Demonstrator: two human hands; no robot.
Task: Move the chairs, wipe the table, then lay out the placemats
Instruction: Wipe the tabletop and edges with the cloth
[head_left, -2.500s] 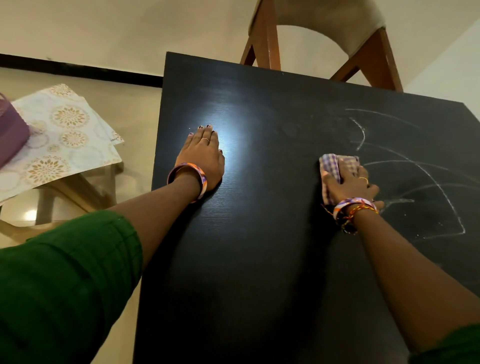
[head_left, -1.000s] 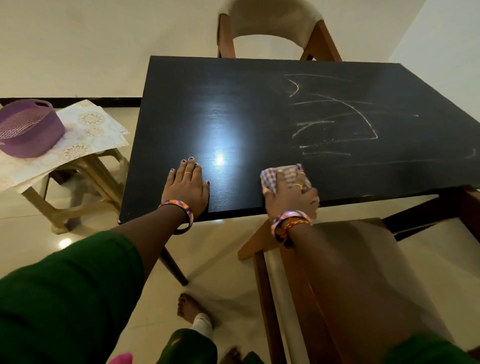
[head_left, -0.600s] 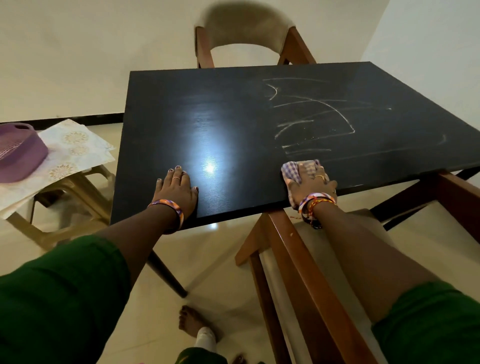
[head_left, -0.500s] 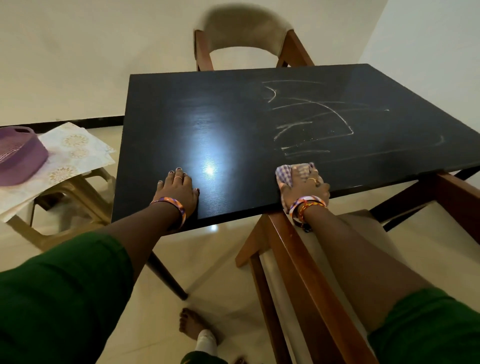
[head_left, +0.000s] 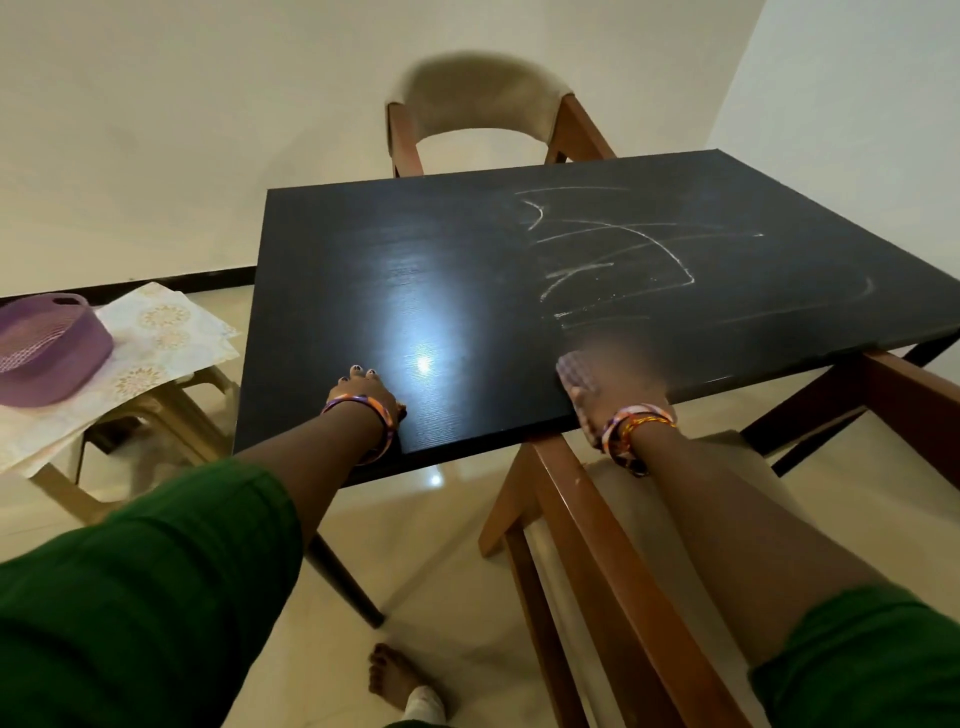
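While blurred, cloth (head_left: 574, 370) lies under right hand (head_left: 605, 400) grip.

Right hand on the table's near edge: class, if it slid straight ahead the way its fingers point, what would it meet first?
Probably the white chalk-like marks on the black table. The right hand is motion-blurred, so its heading is approximate; nothing solid lies in that line.

The left hand (head_left: 366, 395) lies flat, palm down, on the desk (head_left: 467, 291) near its front edge — fingers (head_left: 358, 373) together, arm straight. The right hand (head_left: 605, 387) also sits at that front edge, motion-blurred — its grip unreadable. Both forearms are bare, with bangles at the wrists and green sleeves above.
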